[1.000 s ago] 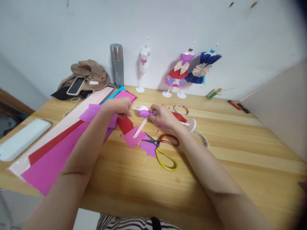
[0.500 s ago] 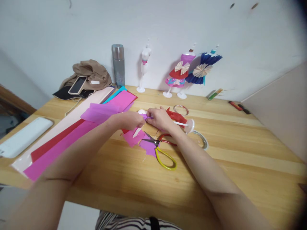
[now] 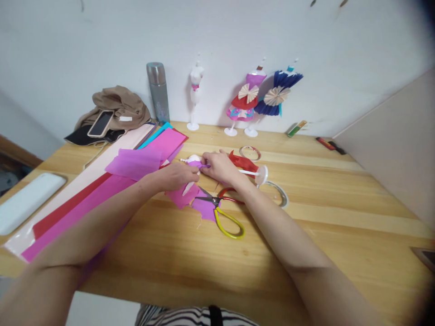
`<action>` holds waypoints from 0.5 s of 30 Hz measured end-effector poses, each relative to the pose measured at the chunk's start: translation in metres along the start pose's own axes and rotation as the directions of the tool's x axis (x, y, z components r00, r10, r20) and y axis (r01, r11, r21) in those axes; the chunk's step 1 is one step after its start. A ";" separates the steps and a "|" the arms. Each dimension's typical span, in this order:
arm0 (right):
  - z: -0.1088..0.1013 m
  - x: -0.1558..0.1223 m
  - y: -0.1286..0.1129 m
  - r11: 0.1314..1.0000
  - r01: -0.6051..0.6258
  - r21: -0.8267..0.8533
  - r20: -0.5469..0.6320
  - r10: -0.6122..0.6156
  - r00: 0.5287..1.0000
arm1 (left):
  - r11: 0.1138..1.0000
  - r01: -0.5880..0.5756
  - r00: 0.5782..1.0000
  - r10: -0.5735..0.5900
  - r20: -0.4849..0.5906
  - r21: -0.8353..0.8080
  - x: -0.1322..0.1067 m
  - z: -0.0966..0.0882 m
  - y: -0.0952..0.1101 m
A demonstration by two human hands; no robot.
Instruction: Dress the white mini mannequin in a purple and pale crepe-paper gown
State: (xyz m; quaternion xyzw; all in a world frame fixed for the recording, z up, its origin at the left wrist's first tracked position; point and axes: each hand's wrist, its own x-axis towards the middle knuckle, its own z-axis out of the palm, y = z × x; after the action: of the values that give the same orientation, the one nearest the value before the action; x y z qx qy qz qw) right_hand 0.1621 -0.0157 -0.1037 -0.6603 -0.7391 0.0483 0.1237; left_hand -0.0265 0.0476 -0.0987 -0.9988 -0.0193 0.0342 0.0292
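A small white dress-form mannequin (image 3: 194, 158) lies on its side, its thin stand and round base (image 3: 262, 175) pointing right. Purple crepe paper wraps its torso. My right hand (image 3: 220, 167) is closed around the body, pressing on the paper. Beside it, my left hand (image 3: 179, 175) is closed with its fingertips pinched at the purple paper's near edge; the exact hold is partly hidden. Below the hands lie pink scraps (image 3: 178, 194) and a purple scrap (image 3: 206, 210). Open scissors (image 3: 217, 201) with one yellow and one red handle rest on these.
Long crepe paper sheets (image 3: 84, 206) stretch along the left, near a white case (image 3: 30, 199). Red paper (image 3: 242, 160) and tape rolls (image 3: 249, 153) lie right of my hands. At the wall stand a flask (image 3: 158, 95), a bare mannequin (image 3: 196, 90) and two dressed ones (image 3: 247, 97).
The view has shifted, so everything sits farther left. My left hand has drawn slightly toward me, uncovering the lying mannequin's neck end. My right hand keeps its hold.
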 end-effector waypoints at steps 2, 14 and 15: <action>-0.001 0.000 -0.001 1.000 -0.002 0.003 0.005 0.002 1.000 | 0.999 -0.027 0.999 0.028 -0.030 0.020 -0.002 0.001 0.001; -0.005 -0.004 -0.009 1.000 -0.002 0.025 0.037 0.001 0.999 | 1.000 0.015 0.988 -0.013 -0.151 0.007 -0.002 0.001 0.020; -0.006 -0.006 -0.010 1.000 0.001 0.028 0.040 -0.002 0.999 | 0.999 0.040 0.985 -0.038 -0.166 0.011 -0.003 0.001 0.023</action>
State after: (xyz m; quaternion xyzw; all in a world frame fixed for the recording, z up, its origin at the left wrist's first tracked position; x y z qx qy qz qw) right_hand 0.1545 -0.0233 -0.0967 -0.6570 -0.7411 0.0717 0.1180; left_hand -0.0285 0.0249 -0.1012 -0.9974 -0.0362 -0.0492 0.0388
